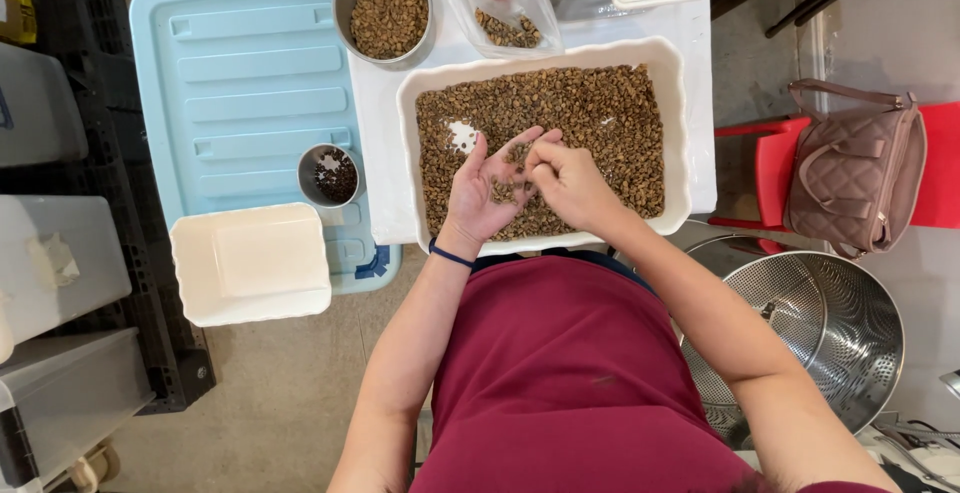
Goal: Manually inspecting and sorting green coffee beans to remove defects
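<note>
Cupped left hand [487, 185] cradles beans, right hand [563, 177] pinching among them, over bean-filled white tray [678, 133].

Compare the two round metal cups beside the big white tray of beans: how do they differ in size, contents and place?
The upper metal cup is wider than the lower metal cup. The upper metal cup is nearly full of light brown beans; the lower metal cup holds a few dark ones, its bottom partly bare. The upper metal cup stands on the white cloth, the lower on the blue lid. Both are round, steel and upright.
</note>
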